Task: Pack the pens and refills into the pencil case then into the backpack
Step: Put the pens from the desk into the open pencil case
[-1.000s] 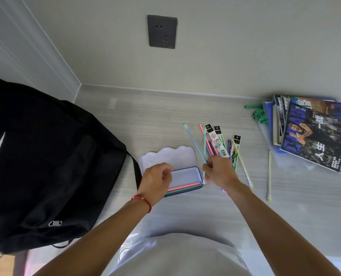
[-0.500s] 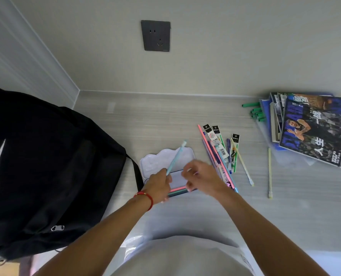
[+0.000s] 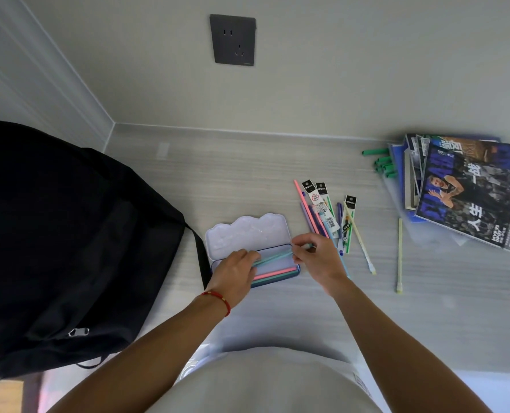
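Note:
An open pale-blue pencil case (image 3: 247, 234) lies mid-desk, lid tipped back, with a pink pen (image 3: 274, 273) and a green one in its tray. A light-blue pen (image 3: 273, 254) lies lengthwise over the tray. My left hand (image 3: 232, 271) pinches its left end and my right hand (image 3: 316, 257) pinches its right end. To the right lies a loose pile of pens and packaged refills (image 3: 322, 213). Two pale yellow pens (image 3: 399, 254) rest farther right. The black backpack (image 3: 63, 242) sits at the left.
A stack of magazines (image 3: 468, 192) lies at the far right, with several green pens (image 3: 381, 165) beside it. A wall socket (image 3: 232, 40) is on the back wall. The backpack strap (image 3: 201, 257) touches the case's left side.
My right hand took the light-blue pen from the pile and passed it over to the case. The pen has swung from upright to lying flat over the tray, held by both hands.

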